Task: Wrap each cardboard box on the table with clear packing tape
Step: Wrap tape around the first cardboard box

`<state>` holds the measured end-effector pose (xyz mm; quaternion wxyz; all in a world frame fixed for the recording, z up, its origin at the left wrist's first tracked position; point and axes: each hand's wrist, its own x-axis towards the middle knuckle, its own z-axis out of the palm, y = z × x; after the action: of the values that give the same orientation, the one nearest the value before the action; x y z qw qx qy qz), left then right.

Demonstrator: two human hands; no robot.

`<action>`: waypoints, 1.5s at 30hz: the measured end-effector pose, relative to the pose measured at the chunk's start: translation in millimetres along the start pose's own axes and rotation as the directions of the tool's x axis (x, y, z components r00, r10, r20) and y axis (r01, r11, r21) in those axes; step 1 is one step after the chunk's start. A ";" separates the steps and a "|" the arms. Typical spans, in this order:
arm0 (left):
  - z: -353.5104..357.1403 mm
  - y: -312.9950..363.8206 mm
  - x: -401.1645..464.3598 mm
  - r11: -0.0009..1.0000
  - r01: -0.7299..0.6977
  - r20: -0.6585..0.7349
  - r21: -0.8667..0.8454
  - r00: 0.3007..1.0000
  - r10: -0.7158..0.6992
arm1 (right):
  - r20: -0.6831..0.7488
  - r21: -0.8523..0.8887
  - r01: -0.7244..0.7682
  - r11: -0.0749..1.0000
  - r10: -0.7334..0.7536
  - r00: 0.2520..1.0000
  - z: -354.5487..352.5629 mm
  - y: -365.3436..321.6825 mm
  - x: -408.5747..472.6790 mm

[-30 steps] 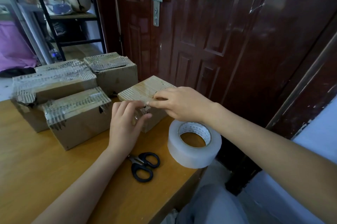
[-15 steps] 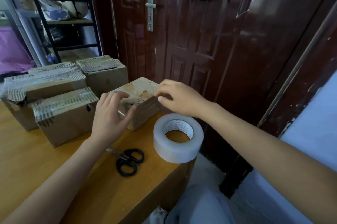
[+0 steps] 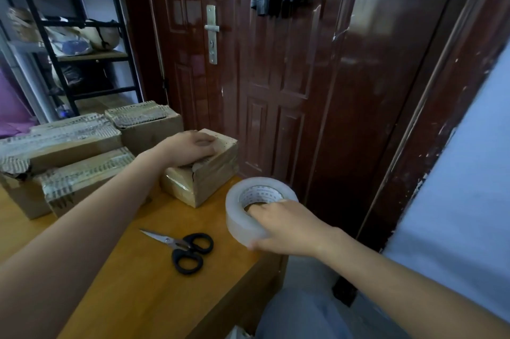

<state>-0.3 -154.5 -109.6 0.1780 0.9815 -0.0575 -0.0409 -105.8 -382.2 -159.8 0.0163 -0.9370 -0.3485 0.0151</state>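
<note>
Nearest, on the orange wooden bench [image 3: 132, 278], the right hand [image 3: 287, 228] has left the box and now has its grip curled round the one roll of clear packing tape [image 3: 259, 210], fingers hooked into the core, so more tape is probably about to be pulled. One pair of black-handled scissors [image 3: 185, 250] lies just beside it. Further back, the left hand [image 3: 187, 146] has shifted to press flat, fingers spread, on the small tape-wrapped cardboard box [image 3: 201, 173]. Behind stand three more worn cardboard boxes [image 3: 82, 170].
</note>
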 end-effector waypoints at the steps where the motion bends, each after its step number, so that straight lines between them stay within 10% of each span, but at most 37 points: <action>1: -1.4 2.8 -0.8 1.000 0.004 -0.011 0.013 1.000 -0.004 | -0.006 0.009 -0.013 1.000 0.013 1.000 0.0 2.2 -2.4; 13: 22.6 27.7 -29.0 0.985 0.120 -0.210 0.127 0.973 -0.091 | -0.248 0.125 -0.247 0.961 0.272 0.930 -22.0 47.2 -46.3; 20: 22.7 49.7 -42.1 0.788 0.148 -0.284 0.597 0.958 0.034 | -0.489 -0.049 -0.187 0.981 0.139 0.861 -9.5 73.9 -53.3; 25: -10.6 38.4 -21.5 0.803 -0.165 -0.027 0.573 0.975 0.219 | -0.572 -0.063 -0.175 0.983 0.108 0.813 -17.4 83.7 -53.6; 30: -12.3 34.8 -2.3 0.834 -0.483 0.421 0.266 0.837 0.350 | -0.589 -0.102 -0.180 0.978 0.086 0.804 -24.4 89.1 -56.1; 45: 26.2 64.4 -20.5 0.901 0.030 -0.127 0.432 0.991 0.028 | -0.718 -0.417 -0.250 0.874 -0.148 0.680 -35.7 99.1 -49.9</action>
<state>-29.5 -220.8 -110.0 -0.0412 0.9971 -0.0528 0.0368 -77.4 -490.5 -127.3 -0.0808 -0.8466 -0.2776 -0.4468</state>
